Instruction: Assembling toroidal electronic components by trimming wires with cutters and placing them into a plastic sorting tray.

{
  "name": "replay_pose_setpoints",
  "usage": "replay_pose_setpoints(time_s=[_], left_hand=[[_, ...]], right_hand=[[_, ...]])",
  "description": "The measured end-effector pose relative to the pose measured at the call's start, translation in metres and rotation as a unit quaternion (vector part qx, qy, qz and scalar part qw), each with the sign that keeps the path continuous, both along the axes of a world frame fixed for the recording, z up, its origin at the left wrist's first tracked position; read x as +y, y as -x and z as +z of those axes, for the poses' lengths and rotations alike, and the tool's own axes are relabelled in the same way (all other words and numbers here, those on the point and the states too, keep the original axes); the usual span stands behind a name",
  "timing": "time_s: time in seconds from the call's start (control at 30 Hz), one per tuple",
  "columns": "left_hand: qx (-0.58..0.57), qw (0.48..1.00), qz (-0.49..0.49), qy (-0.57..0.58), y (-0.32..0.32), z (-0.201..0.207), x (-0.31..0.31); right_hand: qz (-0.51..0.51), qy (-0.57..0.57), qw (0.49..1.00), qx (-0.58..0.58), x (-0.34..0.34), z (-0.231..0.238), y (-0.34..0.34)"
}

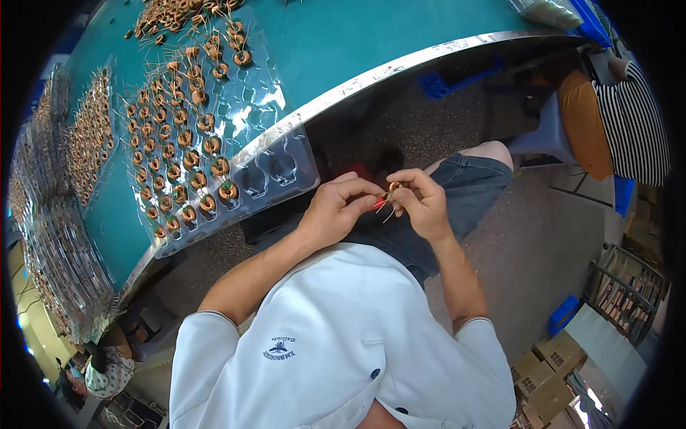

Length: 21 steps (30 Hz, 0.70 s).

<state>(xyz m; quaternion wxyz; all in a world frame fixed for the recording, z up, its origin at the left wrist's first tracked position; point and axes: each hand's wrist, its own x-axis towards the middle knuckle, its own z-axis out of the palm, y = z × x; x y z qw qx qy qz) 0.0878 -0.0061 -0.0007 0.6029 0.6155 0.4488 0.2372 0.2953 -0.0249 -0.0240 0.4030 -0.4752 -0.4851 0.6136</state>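
Observation:
My right hand (pixel 424 207) is closed in a pinch on a small copper-wound ring coil (pixel 394 186), held above my lap. Loose wire ends (pixel 386 211) hang from the coil between both hands. My left hand (pixel 339 207) has its fingertips pressed together right beside it, with a small red piece (pixel 379 203) showing at their tips. What that red piece belongs to is hidden by the fingers. To the left, a clear plastic tray (pixel 275 175) sits across the table edge, with rows of similar coils (pixel 191 159) standing in its pockets.
On the green table (pixel 336 36) lie a heap of loose coils (pixel 168 18) and another filled tray (pixel 91 136). Stacked filled trays (pixel 61 250) rise at the far left. A person in a striped top (pixel 630 118) sits at the right. Cardboard boxes (pixel 547 382) stand at lower right.

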Motion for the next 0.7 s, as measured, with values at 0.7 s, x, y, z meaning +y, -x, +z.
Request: replay_pose_setpoints(time_s=[0.7], left_hand=[[-0.212, 0.968, 0.091, 0.100, -0.004, 0.000, -0.012]], right_hand=[[-0.078, -0.126, 0.987, -0.054, -0.008, -0.008, 0.019]])
